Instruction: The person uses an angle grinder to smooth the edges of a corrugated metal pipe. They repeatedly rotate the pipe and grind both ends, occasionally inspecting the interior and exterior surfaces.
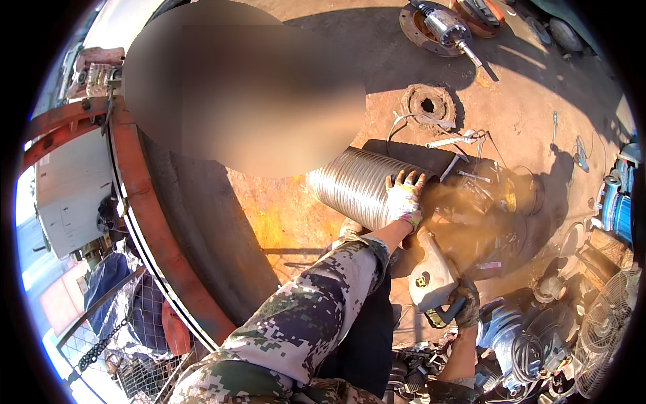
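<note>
A ribbed, shiny metal cylinder (pixel 363 187) lies on its side on the rusty floor. My left hand (pixel 405 198), in a patterned light glove with dirty fingertips, rests spread on its right end. Close below that end, my right hand (pixel 467 306) in a dark glove grips the handle of a pale handheld blower (pixel 433 275). The blower's nozzle points up toward the cylinder's open end. Brown dust (pixel 481 222) billows out to the right of it. Whatever lies inside the cylinder is hidden from me.
Beyond the cylinder lie a round flange with a hole (pixel 428 106) and several wrenches (pixel 451 141). A metal shaft part (pixel 444 27) sits farther back. Blue motors (pixel 501 330) and a fan guard (pixel 605 330) crowd the right. An orange beam (pixel 158 222) borders the left; a blurred patch hides the upper left.
</note>
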`<state>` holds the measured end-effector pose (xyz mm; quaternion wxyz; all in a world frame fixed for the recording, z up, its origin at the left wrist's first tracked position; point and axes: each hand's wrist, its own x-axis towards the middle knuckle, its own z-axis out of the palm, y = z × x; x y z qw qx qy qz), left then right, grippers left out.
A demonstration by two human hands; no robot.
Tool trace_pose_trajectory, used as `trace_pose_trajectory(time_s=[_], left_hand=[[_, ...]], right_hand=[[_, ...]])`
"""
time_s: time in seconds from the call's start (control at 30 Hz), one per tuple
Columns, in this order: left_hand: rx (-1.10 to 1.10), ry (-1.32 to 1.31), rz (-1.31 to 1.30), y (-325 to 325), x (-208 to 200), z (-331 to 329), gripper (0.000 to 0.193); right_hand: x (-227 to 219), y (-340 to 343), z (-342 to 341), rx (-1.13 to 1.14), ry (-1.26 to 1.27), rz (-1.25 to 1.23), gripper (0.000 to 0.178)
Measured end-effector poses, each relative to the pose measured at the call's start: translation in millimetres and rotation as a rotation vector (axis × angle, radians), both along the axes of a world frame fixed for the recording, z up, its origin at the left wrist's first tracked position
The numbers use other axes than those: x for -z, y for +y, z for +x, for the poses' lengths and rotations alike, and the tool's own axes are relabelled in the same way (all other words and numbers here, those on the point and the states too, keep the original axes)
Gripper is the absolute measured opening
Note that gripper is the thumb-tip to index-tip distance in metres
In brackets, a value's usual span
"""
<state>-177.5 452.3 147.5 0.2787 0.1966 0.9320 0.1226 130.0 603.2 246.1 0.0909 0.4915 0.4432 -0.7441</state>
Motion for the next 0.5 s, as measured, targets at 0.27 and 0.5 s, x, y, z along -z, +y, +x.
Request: trace_pose_trajectory(time_s=[0.27, 0.5], left_hand=[[-0.274, -0.067, 0.118, 23.5, 13.8, 17.0, 0.089], [-0.405, -0.078, 0.192, 22.8, 1.7, 2.5, 0.094]], right_hand=[[21.3, 74.9, -2.3, -0.082, -0.135, -0.082, 0.079], [-21.9, 71.1, -165.8, -0.755, -0.05, 0.201, 0.085]])
